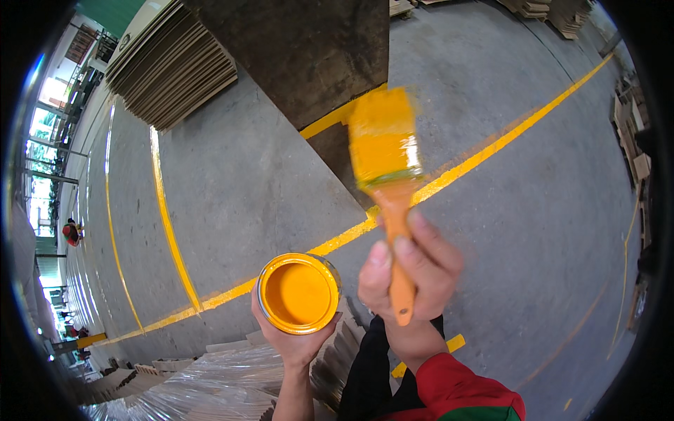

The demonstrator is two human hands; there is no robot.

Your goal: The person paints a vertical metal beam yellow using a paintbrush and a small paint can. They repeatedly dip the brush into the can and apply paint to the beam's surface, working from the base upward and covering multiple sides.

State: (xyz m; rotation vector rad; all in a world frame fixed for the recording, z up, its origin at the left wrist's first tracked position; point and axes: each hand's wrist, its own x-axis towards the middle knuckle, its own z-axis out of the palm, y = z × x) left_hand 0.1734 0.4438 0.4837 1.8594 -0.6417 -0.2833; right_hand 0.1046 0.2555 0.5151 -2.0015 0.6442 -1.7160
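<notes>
My left hand (293, 345) is wrapped round an open metal can (300, 328) of yellow paint, held up from below. The paint inside is smooth, and yellow coats the rim. In my right hand (425, 270) a wide paintbrush (384, 140) is gripped by its orange wooden handle, bristles pointing up and away from me. Wet yellow paint covers the bristles and the metal band, slightly blurred. The brush is up and to the right of the can, apart from it. Behind the bristles, a yellow stripe (326, 123) crosses the dark brown surface (312, 52).
A yellow line (484, 156) runs diagonally over the grey concrete floor (519, 91), with other lines (168, 217) at left. Stacked cardboard sheets (172, 67) stand far left. Plastic-wrapped stacks (203, 386) lie near my left forearm. A person (71, 232) is at the distant left.
</notes>
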